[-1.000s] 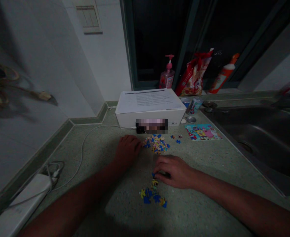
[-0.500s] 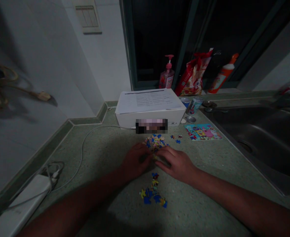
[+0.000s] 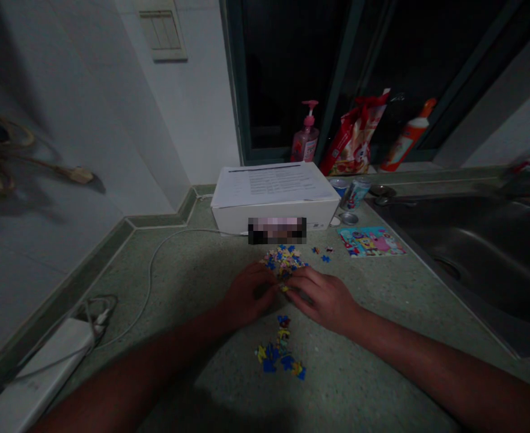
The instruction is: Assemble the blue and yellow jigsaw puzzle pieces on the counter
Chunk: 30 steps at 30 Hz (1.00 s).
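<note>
One box (image 3: 274, 210), contents hidden. In front: left hand (image 3: 250, 296), right hand (image 3: 325, 297), fingers narrow on yellow puzzle piece (image 3: 284, 288); direction, long axis unclear.

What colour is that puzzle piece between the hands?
The puzzle piece looks mostly yellow, seen in the head view.

The heaped puzzle pieces (image 3: 285, 257) mix blue, yellow and pale pink; the nearer cluster (image 3: 269, 365) is mostly blue with yellow patches. The tabletop (image 3: 350, 385) is speckled grey-green. The picture card (image 3: 372, 242) shows yellow and pink cartoon figures on turquoise; the box (image 3: 231, 219) is white, the pump bottle (image 3: 304, 144) pink.
</note>
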Each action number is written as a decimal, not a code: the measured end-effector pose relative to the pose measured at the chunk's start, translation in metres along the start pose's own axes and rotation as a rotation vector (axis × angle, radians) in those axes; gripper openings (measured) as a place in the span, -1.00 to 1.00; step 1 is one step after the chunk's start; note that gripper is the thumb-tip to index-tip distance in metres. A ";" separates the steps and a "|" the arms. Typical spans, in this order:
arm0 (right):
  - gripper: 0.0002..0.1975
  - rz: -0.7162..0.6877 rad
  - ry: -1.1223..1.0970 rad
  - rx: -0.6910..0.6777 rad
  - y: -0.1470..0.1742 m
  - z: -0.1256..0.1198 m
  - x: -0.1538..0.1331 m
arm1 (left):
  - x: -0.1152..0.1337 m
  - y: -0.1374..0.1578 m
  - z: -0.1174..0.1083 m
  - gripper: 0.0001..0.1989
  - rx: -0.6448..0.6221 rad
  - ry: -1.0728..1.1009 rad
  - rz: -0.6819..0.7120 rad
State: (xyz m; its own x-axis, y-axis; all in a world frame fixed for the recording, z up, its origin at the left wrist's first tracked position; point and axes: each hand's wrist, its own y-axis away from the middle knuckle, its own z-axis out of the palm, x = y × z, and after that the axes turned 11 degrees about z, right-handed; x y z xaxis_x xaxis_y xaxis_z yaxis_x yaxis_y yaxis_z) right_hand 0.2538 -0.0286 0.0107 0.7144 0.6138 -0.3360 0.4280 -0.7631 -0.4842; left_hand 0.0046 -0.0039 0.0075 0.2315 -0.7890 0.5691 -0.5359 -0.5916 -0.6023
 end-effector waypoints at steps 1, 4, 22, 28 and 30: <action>-0.78 -0.001 0.003 0.006 0.000 0.000 0.000 | 0.000 0.000 -0.001 -0.90 -0.006 0.002 -0.003; -0.77 -0.017 0.016 0.029 0.000 -0.001 0.000 | -0.001 0.001 -0.002 -0.91 -0.015 0.007 -0.007; -0.76 -0.019 0.022 0.004 0.001 -0.002 0.002 | 0.000 0.000 -0.003 -0.92 -0.087 0.066 -0.095; -0.78 -0.031 0.018 0.008 0.000 -0.003 0.001 | 0.000 0.000 -0.003 -0.86 -0.082 0.046 -0.074; -0.77 -0.038 0.009 0.015 0.000 -0.002 0.002 | 0.001 -0.001 -0.004 -0.85 -0.074 0.048 -0.061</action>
State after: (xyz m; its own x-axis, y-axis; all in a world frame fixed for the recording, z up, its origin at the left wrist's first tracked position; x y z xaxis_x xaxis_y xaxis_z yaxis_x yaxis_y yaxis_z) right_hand 0.2565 -0.0281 0.0120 0.7024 0.6406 -0.3101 0.4466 -0.7360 -0.5088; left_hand 0.0024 -0.0040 0.0107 0.2272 -0.7417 0.6311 -0.5811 -0.6233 -0.5233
